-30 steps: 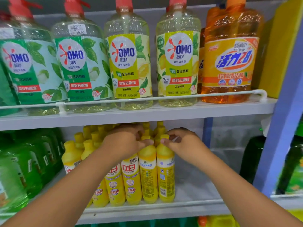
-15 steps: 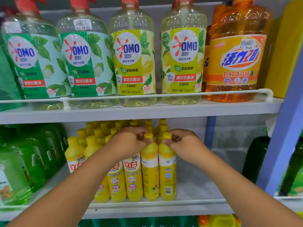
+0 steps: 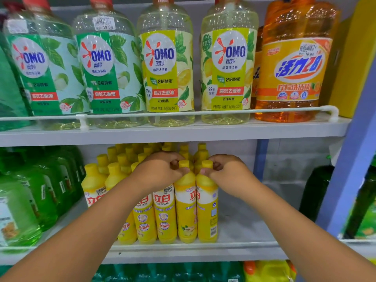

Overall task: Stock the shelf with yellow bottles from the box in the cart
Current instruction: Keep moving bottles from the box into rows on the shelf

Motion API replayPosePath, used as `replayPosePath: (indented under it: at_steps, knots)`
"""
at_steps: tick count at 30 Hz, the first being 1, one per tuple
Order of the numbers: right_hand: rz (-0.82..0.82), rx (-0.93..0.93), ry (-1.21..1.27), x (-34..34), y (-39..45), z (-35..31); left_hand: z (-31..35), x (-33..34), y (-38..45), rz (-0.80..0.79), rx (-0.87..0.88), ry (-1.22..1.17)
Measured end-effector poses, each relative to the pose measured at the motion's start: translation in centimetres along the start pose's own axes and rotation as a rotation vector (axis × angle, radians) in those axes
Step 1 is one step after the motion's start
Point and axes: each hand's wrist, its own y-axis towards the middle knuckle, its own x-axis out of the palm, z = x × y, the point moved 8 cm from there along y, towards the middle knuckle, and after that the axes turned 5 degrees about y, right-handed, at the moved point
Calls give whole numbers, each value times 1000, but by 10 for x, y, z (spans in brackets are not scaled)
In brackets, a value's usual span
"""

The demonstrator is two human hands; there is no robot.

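Several yellow bottles (image 3: 165, 216) stand upright in rows on the middle shelf (image 3: 244, 233). My left hand (image 3: 160, 169) pinches the neck of one front-row yellow bottle (image 3: 186, 208). My right hand (image 3: 227, 171) pinches the neck of the rightmost yellow bottle (image 3: 207, 212), which touches the other one. Both bottles stand on the shelf board at its front edge. The box and the cart are out of view.
Green bottles (image 3: 30, 200) fill the shelf's left side; bare shelf lies right of the yellow rows. Large OMO bottles (image 3: 166, 64) and an orange bottle (image 3: 293, 64) stand on the upper shelf behind a white rail (image 3: 183, 113). A blue upright (image 3: 354, 159) borders the right.
Both hands have stayed on the two front bottles' necks. The view has shifted slightly, and the two bottles' labels appear turned a little.
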Motion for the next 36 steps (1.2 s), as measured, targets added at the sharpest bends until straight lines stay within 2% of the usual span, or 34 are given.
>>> replayPosePath:
  at_steps: [7, 17, 20, 27, 32, 36]
  knots:
    - [84, 18, -15, -6, -2, 0, -2, 0, 3, 2, -43, -9]
    - [36, 19, 46, -6, -4, 1, 4, -1, 2, -107, 24, 9]
    - [76, 35, 24, -8, -3, 3, 3, -2, 4, -83, -13, 25]
    - [-23, 9, 30, -4, -5, -2, 4, -2, 4, -84, 6, 21]
    - [30, 37, -26, -9, -4, 1, 1, -1, 6, -94, -4, 32]
    - [-4, 46, -73, -7, -4, -1, 3, -3, 8, -105, 3, 51]
